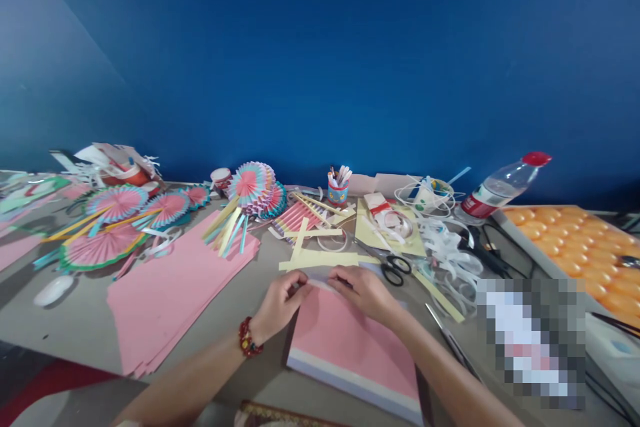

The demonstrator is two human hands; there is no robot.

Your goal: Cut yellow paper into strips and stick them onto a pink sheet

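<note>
Ok, hands (pixel 281 303) (pixel 364 291) pinch flat rect. pink ppr (pixel 350 340).

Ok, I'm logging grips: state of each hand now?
Left hand: closed on the far edge of the banded pink paper.
Right hand: closed on the same edge.

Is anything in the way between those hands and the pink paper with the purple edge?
No, nothing I can see. The left hand and right hand both touch the far edge of the pink paper. The black-handled scissors lie off to the right, not between.
</note>
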